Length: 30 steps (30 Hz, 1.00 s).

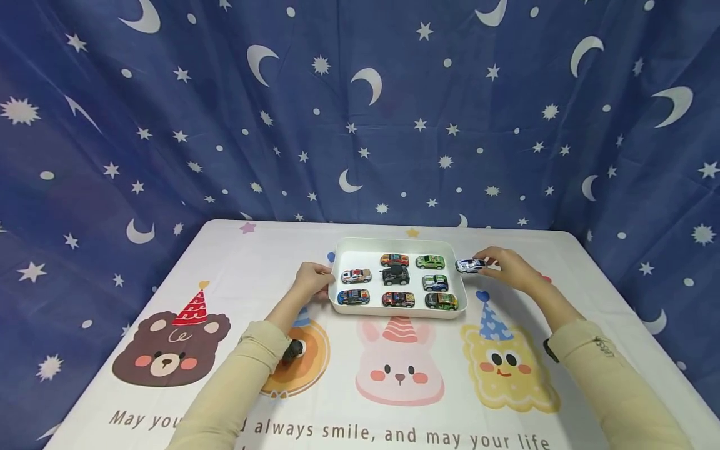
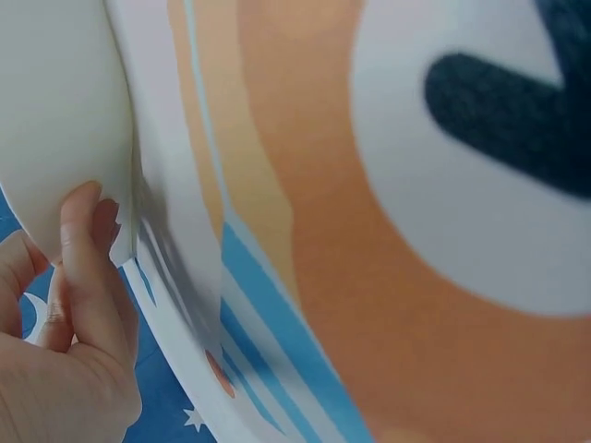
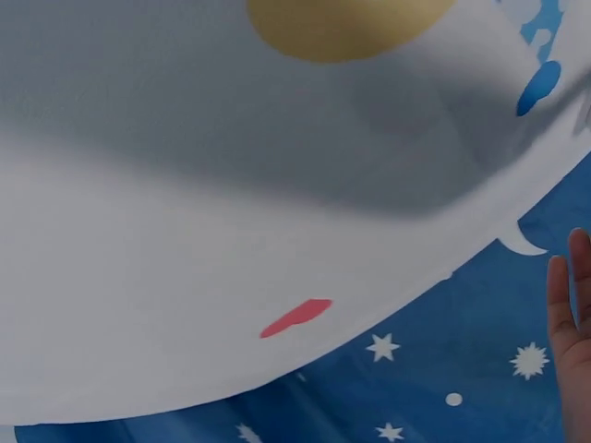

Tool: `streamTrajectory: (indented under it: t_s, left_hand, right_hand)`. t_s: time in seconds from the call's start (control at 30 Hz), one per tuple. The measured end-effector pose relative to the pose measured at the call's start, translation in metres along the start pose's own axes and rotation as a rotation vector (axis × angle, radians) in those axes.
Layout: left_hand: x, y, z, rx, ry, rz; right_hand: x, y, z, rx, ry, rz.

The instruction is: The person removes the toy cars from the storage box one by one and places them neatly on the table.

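Note:
A white shallow tray (image 1: pixel 365 256) lies on the table, with several small toy cars in it. My left hand (image 1: pixel 310 280) grips the tray's left wall; in the left wrist view the fingers (image 2: pixel 88 268) curl at the tray's corner. Just past the tray's right rim, my right hand (image 1: pixel 509 267) pinches a white and blue toy car (image 1: pixel 470 266) between thumb and fingers. Inside the tray, a black toy vehicle (image 1: pixel 395 275) stands in the middle, with an orange car (image 1: pixel 395 259) behind it and a red and black car (image 1: pixel 398 299) in front.
A printed tablecloth (image 1: pixel 332 412) with cartoon animals and lettering covers the table. Behind the far table edge hangs a blue curtain (image 1: pixel 315 144) with moons and stars. A green car (image 1: pixel 430 262) sits at the tray's back right, a blue car (image 1: pixel 353 297) at its front left.

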State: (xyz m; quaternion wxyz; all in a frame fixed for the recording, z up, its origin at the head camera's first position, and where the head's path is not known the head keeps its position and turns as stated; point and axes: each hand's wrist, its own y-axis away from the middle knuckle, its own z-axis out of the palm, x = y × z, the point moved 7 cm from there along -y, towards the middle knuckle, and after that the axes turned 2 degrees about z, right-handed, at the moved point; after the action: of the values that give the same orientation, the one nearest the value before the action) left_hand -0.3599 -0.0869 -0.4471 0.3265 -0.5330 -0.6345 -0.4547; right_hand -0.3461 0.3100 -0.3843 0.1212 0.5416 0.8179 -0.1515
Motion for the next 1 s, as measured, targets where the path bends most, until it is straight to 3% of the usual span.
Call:
streamTrajectory:
  t_s: [0.63, 0.8, 1.0]
  left_hand:
    - [0.007, 0.004, -0.001, 0.041, -0.067, 0.048]
    - [0.005, 0.001, 0.0, 0.035, -0.038, 0.02]
    - [0.002, 0.001, -0.002, 0.038, -0.07, 0.013]
  right_hand:
    - [0.032, -0.021, 0.02, -0.063, 0.011, 0.051]
    - [0.036, -0.025, 0.026, -0.083, -0.007, 0.063]
    - [0.031, -0.027, 0.031, -0.092, -0.01, 0.049]
